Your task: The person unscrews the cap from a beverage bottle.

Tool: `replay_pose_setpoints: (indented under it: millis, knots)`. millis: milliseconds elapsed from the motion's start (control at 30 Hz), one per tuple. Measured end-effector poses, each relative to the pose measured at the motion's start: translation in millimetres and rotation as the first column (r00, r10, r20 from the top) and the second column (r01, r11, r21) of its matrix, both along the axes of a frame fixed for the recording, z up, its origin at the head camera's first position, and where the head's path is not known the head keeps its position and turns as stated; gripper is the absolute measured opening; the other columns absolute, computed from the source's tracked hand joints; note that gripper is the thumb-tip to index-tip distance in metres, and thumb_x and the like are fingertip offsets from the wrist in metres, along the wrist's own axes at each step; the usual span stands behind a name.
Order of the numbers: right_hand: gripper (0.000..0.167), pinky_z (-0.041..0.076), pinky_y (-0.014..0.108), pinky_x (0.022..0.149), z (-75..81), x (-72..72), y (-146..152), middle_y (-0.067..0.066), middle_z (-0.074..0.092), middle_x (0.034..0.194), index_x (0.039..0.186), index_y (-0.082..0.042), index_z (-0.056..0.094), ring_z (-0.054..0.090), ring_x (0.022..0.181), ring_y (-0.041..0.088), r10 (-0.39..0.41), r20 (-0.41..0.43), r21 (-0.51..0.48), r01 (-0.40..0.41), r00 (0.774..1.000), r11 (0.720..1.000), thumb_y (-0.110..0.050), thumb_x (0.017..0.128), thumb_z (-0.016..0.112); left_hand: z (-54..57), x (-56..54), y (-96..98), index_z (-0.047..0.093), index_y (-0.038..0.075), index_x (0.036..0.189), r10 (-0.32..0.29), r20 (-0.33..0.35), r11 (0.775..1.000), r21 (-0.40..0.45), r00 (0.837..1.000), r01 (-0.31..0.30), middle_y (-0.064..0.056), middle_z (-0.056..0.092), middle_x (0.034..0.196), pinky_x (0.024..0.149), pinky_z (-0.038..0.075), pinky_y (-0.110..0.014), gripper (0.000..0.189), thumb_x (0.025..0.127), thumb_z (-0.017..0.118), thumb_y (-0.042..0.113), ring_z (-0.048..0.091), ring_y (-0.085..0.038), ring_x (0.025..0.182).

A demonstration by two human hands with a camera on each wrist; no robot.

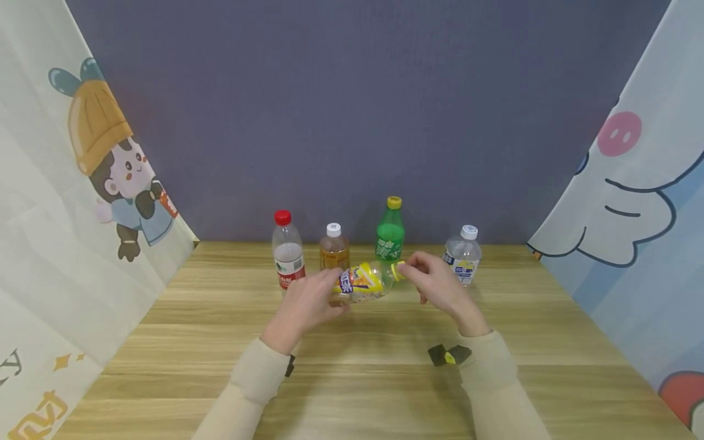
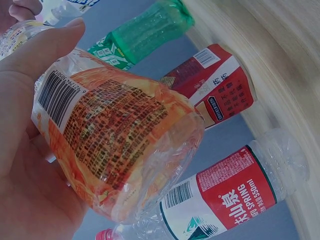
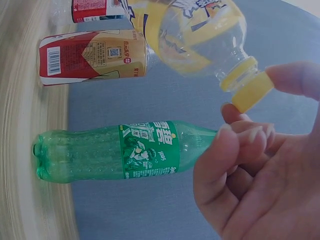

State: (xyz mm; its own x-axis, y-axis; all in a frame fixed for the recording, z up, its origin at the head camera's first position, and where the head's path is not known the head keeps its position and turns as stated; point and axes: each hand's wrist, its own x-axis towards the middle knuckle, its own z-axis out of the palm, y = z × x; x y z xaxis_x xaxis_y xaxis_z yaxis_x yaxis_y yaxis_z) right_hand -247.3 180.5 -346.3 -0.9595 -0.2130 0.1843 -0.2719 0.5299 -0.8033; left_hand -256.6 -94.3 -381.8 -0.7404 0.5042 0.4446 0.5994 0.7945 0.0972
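Yellow-and-orange-labelled clear plastic bottle (image 1: pixel 363 280) extends rightward from left hand (image 1: pixel 311 299), curled round its body; long axis runs to right hand (image 1: pixel 437 286), thumb and finger pinching the yellow plastic cap (image 3: pixel 253 93).

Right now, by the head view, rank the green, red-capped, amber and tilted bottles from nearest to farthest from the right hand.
1. Tilted bottle: yellow cap in the right hand's grip.
2. Green bottle: behind its neck.
3. Amber bottle: farther left.
4. Red-capped bottle: leftmost.

Glossy clear plastic yellow-labelled bottle (image 1: pixel 362 281), glossy green plastic bottle (image 3: pixel 100 155), wood-grain table (image 1: pixel 363 397), matt backdrop (image 1: pixel 352 122)
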Motion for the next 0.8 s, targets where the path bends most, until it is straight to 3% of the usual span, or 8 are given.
replay_pose_setpoints:
  millis: [567,800]
  knots:
    - [0.032,0.051,0.043,0.051,0.9,-0.5,3.6,0.008,0.052,0.067,0.103,0.0,0.062,0.05,0.051,0.022,0.005,-0.017,-0.004,-0.005,1.0,1.0,-0.032,0.101,0.059,-0.3,-2.3,0.0,0.061,0.013,0.118,0.015,0.059,1.0,0.021,0.998,-0.016,0.0,0.071,0.104,0.068,0.055,-0.031,0.058,0.074,0.092,0.034,0.065,-0.014,0.085]
    - [0.033,0.051,0.039,0.051,2.2,1.0,4.1,0.007,0.051,0.066,0.102,0.002,0.061,0.05,0.052,0.021,0.021,-0.019,-0.011,-0.022,1.0,1.0,-0.03,0.102,0.058,0.2,-2.7,-2.5,0.062,0.012,0.115,0.018,0.062,0.998,0.051,0.998,-0.021,-0.001,0.071,0.103,0.069,0.054,-0.033,0.056,0.073,0.092,0.033,0.066,-0.016,0.086]
